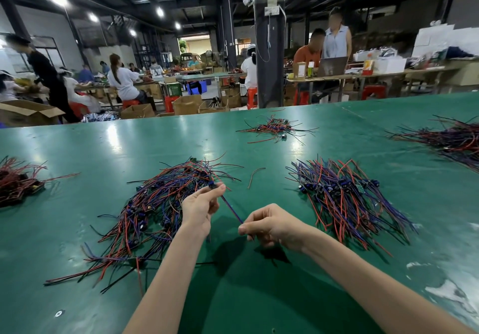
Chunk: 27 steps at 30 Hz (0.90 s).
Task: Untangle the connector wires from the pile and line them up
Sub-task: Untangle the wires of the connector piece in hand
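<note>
A tangled pile (155,209) of red, blue and black connector wires lies on the green table (116,147), left of centre. My left hand (201,208) pinches the blue connector end of one connector wire (232,210) at the pile's right edge. My right hand (269,225) grips the same wire's other end, so it stretches taut between both hands above the table. To the right, a second bundle (344,199) of wires lies roughly lined up, fanning toward me.
A single loose wire (255,175) lies between the two heaps. More wire piles sit at the far centre (277,127), far right (451,139) and left edge (18,181). People work at tables beyond the far table edge.
</note>
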Available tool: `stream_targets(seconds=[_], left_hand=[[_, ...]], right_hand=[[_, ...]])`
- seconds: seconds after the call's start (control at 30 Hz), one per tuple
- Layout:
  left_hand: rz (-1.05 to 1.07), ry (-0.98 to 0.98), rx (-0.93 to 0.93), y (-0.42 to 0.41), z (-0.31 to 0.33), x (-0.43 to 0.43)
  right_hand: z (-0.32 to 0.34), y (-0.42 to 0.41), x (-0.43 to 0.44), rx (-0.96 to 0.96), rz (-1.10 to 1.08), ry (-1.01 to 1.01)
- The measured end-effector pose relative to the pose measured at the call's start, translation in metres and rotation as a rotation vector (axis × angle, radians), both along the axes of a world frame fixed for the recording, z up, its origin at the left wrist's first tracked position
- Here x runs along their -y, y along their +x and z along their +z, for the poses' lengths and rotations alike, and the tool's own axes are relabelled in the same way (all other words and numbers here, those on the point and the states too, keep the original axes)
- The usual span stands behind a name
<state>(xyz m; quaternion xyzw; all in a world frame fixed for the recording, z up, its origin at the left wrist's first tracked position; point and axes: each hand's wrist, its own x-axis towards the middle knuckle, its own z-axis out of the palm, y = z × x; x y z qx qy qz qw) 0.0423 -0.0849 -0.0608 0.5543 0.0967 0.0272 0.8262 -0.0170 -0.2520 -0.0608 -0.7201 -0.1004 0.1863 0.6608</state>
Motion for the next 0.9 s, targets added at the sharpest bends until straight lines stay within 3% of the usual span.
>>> stream_targets(seconds=[0.43, 0.9], left_hand=[[0.058, 0.012, 0.051, -0.0022, -0.0001, 0.0023], [0.125, 0.033, 0.076, -0.0009, -0.0031, 0.0026]], right_hand=[[-0.0016, 0.0010, 0.0005, -0.069, 0.003, 0.009], [-0.0005, -0.0033, -0.0025, -0.024, 0.020, -0.063]])
